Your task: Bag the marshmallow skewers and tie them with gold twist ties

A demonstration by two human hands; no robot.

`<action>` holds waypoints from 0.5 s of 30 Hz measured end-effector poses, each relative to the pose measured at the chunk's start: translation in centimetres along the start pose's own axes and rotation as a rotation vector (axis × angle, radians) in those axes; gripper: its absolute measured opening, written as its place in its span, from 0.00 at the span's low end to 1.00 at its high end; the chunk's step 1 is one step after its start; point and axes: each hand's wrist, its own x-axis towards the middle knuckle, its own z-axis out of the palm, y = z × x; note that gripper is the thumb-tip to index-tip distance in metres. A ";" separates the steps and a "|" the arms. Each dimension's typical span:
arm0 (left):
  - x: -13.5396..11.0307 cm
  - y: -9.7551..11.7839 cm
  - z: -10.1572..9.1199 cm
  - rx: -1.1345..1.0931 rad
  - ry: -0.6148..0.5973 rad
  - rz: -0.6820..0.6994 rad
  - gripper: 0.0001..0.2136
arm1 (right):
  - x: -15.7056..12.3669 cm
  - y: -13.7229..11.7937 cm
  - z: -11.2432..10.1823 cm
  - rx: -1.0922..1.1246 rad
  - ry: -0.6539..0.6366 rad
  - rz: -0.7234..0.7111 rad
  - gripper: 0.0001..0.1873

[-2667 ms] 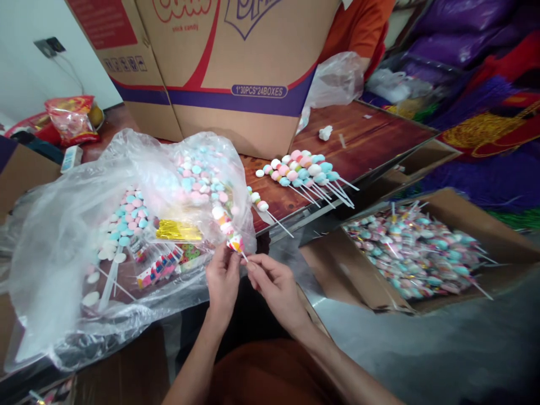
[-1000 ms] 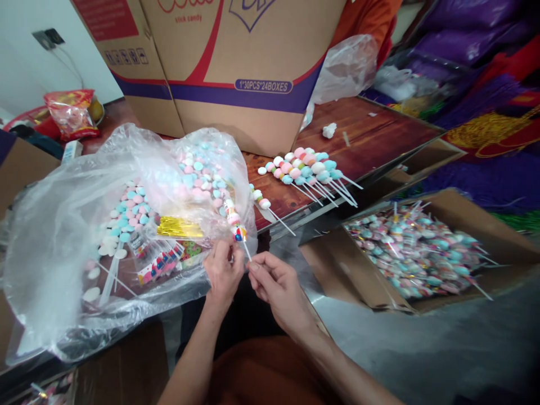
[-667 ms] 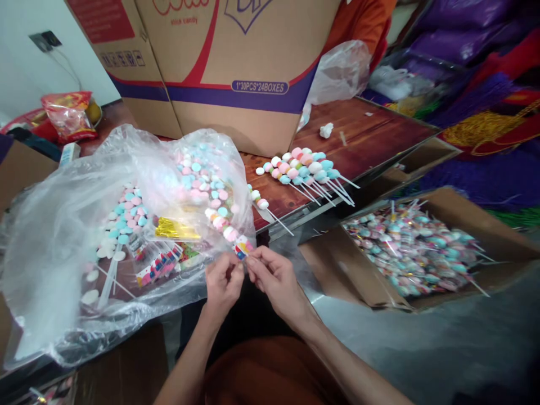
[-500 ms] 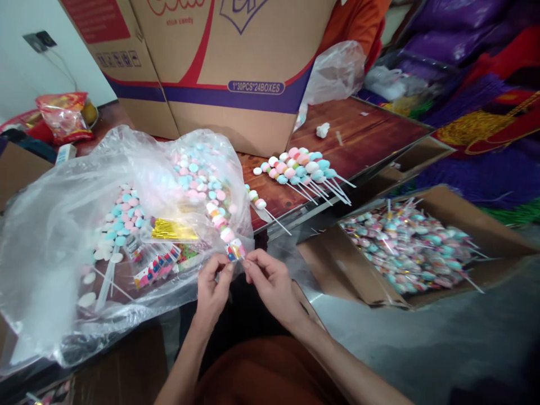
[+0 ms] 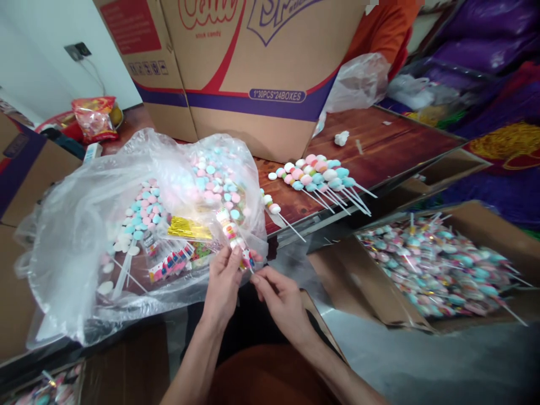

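Holding one candy stick [image 5: 232, 235]

The left hand [image 5: 223, 286] is pinching it low on its bright wrapper [image 5: 248, 260], and the right hand [image 5: 279, 301] is pinching the white stick [image 5: 252, 270]. Squeezing too hard could be squashing the candy. Its top is poking up by the clear plastic bag [image 5: 86, 230], so a slip could be dropping it there. Farther out, more candy sticks [image 5: 320, 166] are lying on the desk [image 5: 396, 135].
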 end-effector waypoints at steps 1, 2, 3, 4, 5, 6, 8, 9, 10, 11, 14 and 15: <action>-0.2 -0.1 0.0 0.002 0.002 -0.006 0.14 | 0.1 0.0 -0.1 0.021 -0.001 0.011 0.17; -0.4 -0.2 0.0 0.007 0.004 -0.004 0.14 | 0.1 -0.1 -0.1 0.039 0.000 0.010 0.17; -0.6 -0.3 -0.1 0.016 0.006 0.006 0.14 | 0.3 -0.2 0.0 0.052 0.000 0.005 0.17; -0.8 -0.3 -0.1 0.024 0.007 0.022 0.14 | 0.4 -0.3 0.1 0.061 -0.003 0.001 0.17; -1.0 -0.2 -0.2 0.031 0.008 0.036 0.14 | 0.5 -0.4 0.3 0.067 -0.009 0.000 0.17; -1.2 -0.1 -0.3 0.036 0.009 0.043 0.14 | 0.5 -0.5 0.5 0.071 -0.020 0.003 0.18; -1.6 0.3 -0.6 0.036 0.018 0.045 0.14 | 0.6 -0.5 0.9 0.081 -0.058 0.012 0.19; -1.7 0.5 -0.9 0.030 0.028 0.048 0.14 | 0.6 -0.6 1.1 0.087 -0.089 0.019 0.19; -1.9 0.7 -1.2 0.023 0.042 0.060 0.14 | 0.7 -0.7 1.4 0.095 -0.123 0.026 0.18; -2.1 0.8 -1.5 0.017 0.061 0.083 0.14 | 0.8 -0.8 1.6 0.105 -0.156 0.030 0.17; -3.0 1.1 -2.9 0.041 0.137 0.190 0.13 | 1.3 -1.7 3.1 0.150 -0.236 0.040 0.16; -3.4 1.2 -3.6 0.061 0.155 0.219 0.13 | 1.4 -2.1 3.9 0.179 -0.258 0.047 0.19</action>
